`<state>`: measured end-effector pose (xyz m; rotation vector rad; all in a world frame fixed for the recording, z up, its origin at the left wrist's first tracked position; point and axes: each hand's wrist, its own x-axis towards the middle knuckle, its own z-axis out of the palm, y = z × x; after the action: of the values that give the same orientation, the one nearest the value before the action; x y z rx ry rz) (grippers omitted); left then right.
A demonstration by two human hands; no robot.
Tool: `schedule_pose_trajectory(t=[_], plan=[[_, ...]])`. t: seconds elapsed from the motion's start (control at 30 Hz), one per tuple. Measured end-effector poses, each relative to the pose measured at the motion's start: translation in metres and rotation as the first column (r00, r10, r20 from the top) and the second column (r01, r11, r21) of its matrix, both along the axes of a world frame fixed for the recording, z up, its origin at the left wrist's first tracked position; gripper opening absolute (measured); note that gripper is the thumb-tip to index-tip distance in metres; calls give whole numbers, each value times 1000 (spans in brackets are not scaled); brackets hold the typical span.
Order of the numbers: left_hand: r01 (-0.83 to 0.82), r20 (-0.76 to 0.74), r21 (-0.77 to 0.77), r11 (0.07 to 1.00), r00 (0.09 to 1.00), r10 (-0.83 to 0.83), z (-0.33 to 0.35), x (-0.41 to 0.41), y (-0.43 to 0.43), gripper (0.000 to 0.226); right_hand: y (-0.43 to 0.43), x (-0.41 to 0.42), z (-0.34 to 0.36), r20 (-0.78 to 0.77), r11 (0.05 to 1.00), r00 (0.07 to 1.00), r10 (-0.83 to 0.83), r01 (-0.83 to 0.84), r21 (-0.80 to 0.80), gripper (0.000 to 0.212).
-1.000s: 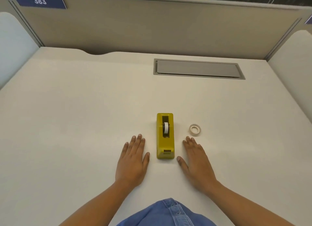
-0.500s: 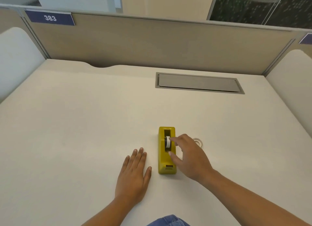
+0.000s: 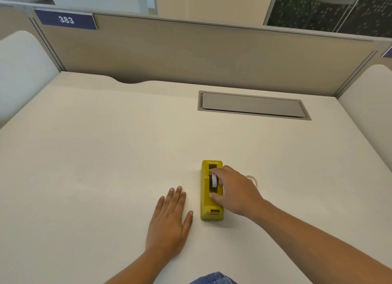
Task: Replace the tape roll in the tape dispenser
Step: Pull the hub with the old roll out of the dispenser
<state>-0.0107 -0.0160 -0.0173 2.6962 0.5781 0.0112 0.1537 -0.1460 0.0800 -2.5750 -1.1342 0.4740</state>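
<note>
A: Where is the tape dispenser (image 3: 212,201)?

B: It sits on the cream desk (image 3: 95,156), toward the near middle, lying lengthwise away from the person. It is mustard yellow, with its cutter end nearest the body.

A: And the roll inside?

B: A white tape roll (image 3: 213,181) on a dark hub stands in the slot on top of the dispenser. The right hand (image 3: 237,190) reaches over it from the right: the fingers curl over the top of the roll and the thumb lies against the dispenser's upper edge, a little nearer the cutter. The fingers close around the roll, though whether they pinch it firmly I cannot tell.

A: Is there a spare?

B: Yes, a second tape roll (image 3: 252,178) lies flat on the desk just beyond the right hand, to the right of the dispenser. The hand hides most of it.

A: The other hand?

B: The left hand (image 3: 169,222) rests palm down on the desk just left of the dispenser, fingers spread and holding nothing; it does not touch the dispenser.

A: Farther out?

B: A grey cable hatch (image 3: 252,105) is set into the desk behind. A beige partition (image 3: 191,54) runs along the back, with a blue plate (image 3: 65,19) reading 383.
</note>
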Motion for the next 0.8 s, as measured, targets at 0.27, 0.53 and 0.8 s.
schedule_pose_trajectory(t=[0.27, 0.53, 0.8], plan=[[0, -9, 7, 1000, 1000, 0, 1, 0, 0, 65, 13, 6, 6, 67, 997, 998, -9, 14, -77, 47], [4, -3, 8, 1000, 1000, -4, 2, -1, 0, 63, 24, 11, 8, 131, 982, 991, 21, 4, -187, 27], [-5, 21, 22, 1000, 1000, 4, 0, 0, 0, 63, 29, 16, 9, 131, 985, 991, -7, 29, -168, 11]])
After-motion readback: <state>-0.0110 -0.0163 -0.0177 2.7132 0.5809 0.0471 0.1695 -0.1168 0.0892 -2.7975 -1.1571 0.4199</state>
